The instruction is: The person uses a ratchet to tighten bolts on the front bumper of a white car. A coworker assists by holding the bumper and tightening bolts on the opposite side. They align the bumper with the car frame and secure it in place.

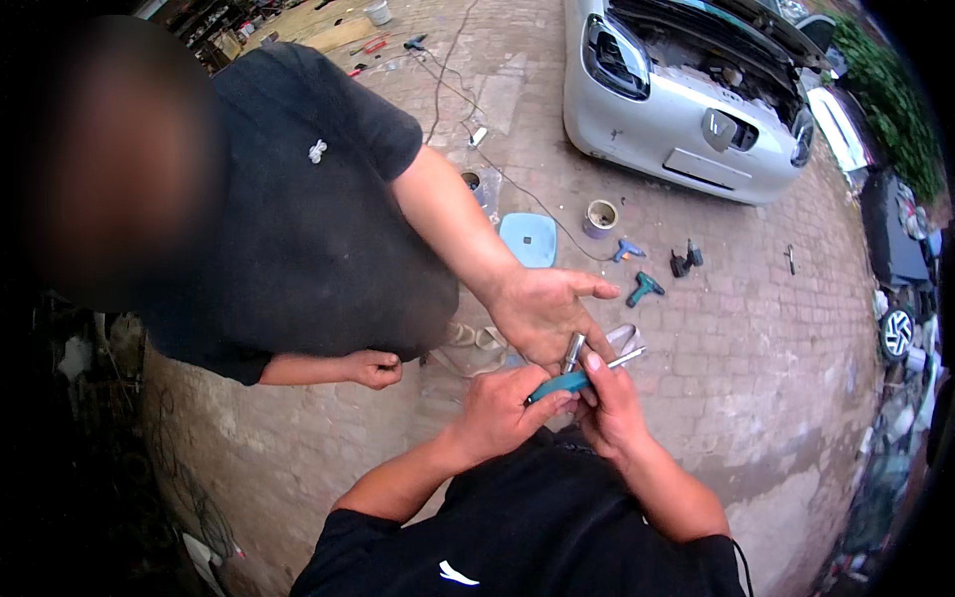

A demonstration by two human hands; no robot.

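My left hand (505, 408) is closed round the end of a teal-handled tool (562, 385). My right hand (612, 406) also grips it, with the thumb uppermost near the handle's other end. A thin bright metal rod (627, 357) sticks out beyond my right thumb; its joint with the handle is hidden. A short shiny metal cylinder (575, 351) stands between the handle and a co-worker's open palm (537, 313). I cannot tell whether it is fixed to the tool. The co-worker's other hand (375, 369) is loosely curled near their waist.
The co-worker in a dark shirt (308, 219) stands close at left. Beyond our hands, a light-blue stool (528, 241), a bucket (600, 218) and a green power drill (646, 289) are on the brick paving. A cable crosses it. A silver car (676, 119) has its hood up.
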